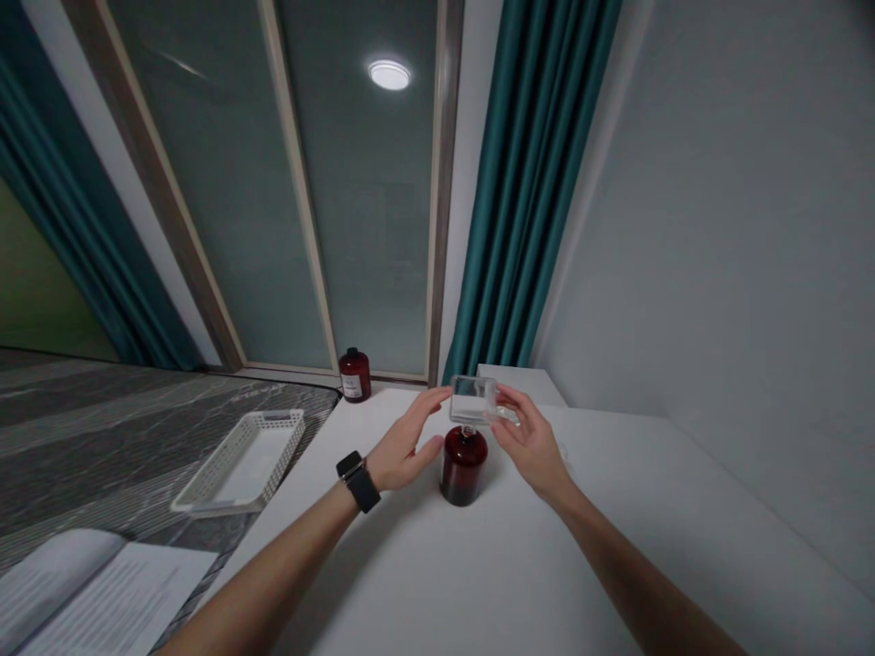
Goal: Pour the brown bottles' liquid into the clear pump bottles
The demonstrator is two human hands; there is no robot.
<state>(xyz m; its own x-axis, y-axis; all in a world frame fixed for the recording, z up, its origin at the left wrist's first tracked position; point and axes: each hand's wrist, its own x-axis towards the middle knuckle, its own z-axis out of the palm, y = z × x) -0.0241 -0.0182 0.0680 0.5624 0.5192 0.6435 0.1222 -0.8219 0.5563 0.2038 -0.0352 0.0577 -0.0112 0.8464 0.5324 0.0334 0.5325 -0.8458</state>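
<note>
A clear rectangular container (473, 401) is held over the top of a dark red bottle (463, 474) standing on the white table (424, 574). My right hand (533, 446) grips the container's right end, thumb below and fingers above. On the other side, my left hand (405, 445), with a black watch on its wrist, has fingers and thumb spread apart. Its fingertips reach the container's left edge; whether they touch it I cannot tell. The bottle's neck sits just under the container, and I cannot make out whether the two touch.
A second red bottle (355, 375) with a black cap and white label stands at the table's far left corner. Left of the table, a white perforated basket (195, 499) and an open book (129, 592) lie on a grey striped surface. A white box shape (526, 384) is at the back.
</note>
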